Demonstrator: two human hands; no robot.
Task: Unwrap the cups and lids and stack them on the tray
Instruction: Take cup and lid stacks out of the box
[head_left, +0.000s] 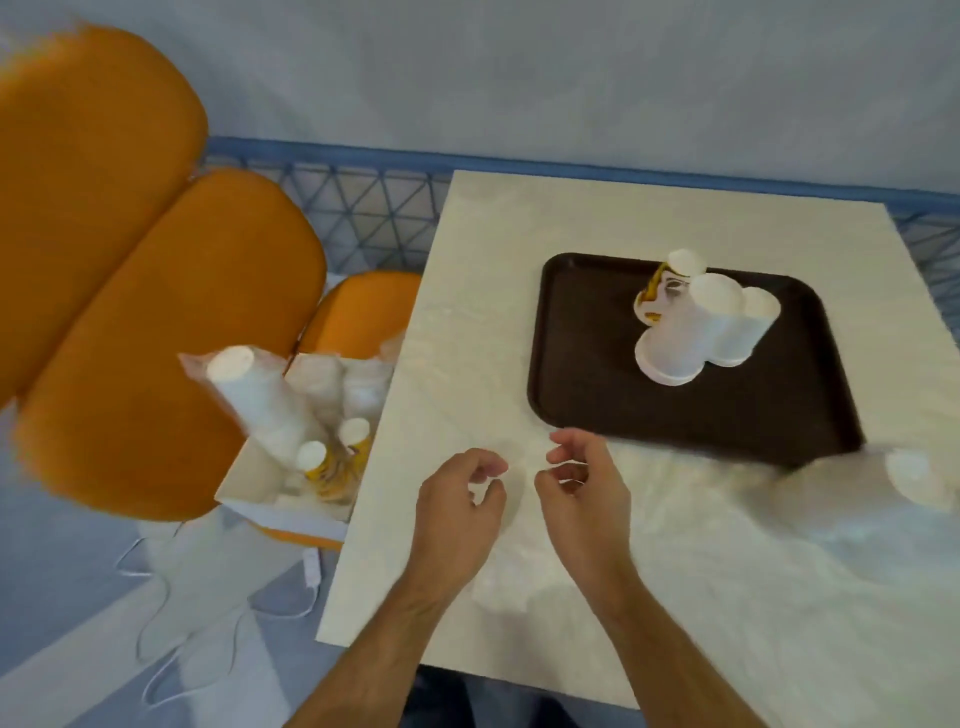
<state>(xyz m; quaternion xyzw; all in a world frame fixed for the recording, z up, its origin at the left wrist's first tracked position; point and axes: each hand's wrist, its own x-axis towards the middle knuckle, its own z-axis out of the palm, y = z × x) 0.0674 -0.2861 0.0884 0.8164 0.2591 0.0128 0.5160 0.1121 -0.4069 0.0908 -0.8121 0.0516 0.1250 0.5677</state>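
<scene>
On the pale table (467, 322), both curled hands (457, 499) (582, 488) pinch clear, nearly invisible wrap (519, 519).

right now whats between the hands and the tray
Only bare table: in the head view nothing stands between the left hand, the right hand and the tray's near rim.

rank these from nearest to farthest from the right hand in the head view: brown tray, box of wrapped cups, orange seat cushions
From the right hand:
1. Brown tray, just beyond the hand on the table.
2. Box of wrapped cups, off the table's left edge, past the left hand.
3. Orange seat cushions, far left, behind the box.
</scene>
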